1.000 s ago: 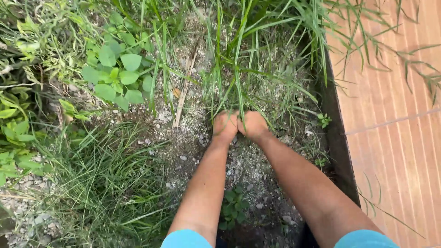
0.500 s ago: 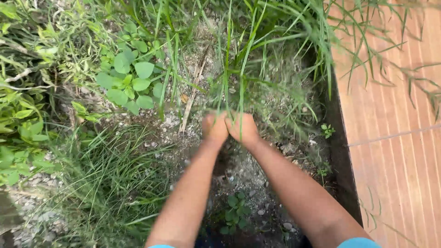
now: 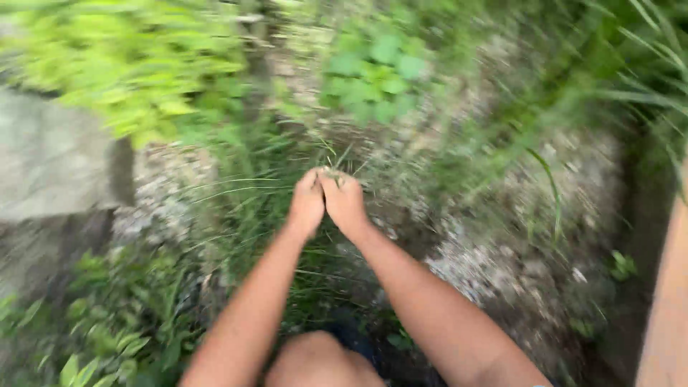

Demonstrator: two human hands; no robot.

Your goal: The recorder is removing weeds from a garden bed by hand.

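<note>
My left hand [image 3: 307,202] and my right hand [image 3: 345,203] are pressed side by side, both closed around a small tuft of grass [image 3: 331,170] whose blades stick out just above the fingers. They hang over a patch of thin grass [image 3: 236,208] and gravelly soil [image 3: 502,244]. The picture is blurred by motion, so the tuft's roots cannot be made out.
A grey stone slab [image 3: 50,158] lies at the left. Leafy weeds [image 3: 376,68] grow at the top, more low plants [image 3: 115,337] at the bottom left. Tall grass blades [image 3: 638,79] lean in at the right, beside a wooden edge [image 3: 666,308].
The view has swung left and blurred. My hands, still clamped together, have left the tall grass clump by the wooden boards and now hold a short tuft over the thin grass.
</note>
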